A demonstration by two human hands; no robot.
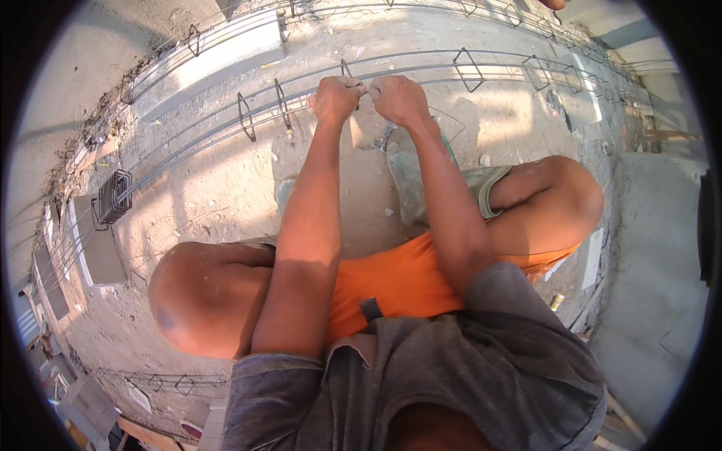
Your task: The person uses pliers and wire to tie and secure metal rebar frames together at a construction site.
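A long rebar cage (526, 58) of thin steel rods runs from side to side in front of me, with square wire stirrups (282, 103) spaced along it. My left hand (338, 98) is closed at the rods, beside a stirrup. Close to its right, my right hand (398, 99) is also closed, its knuckles up. The two hands nearly meet at the fingertips. Whatever is pinched in them is hidden by the fingers. On the ground just below my right wrist lies a small metal object (384, 137), too unclear to name.
Bunched stirrups (115, 197) hang on the cage's left end. Pale concrete blocks (218, 64) lie beyond it, and another rebar cage (391, 5) runs farther off. A grey slab (654, 248) borders the right. Another person's fingers (553, 4) show at the top right.
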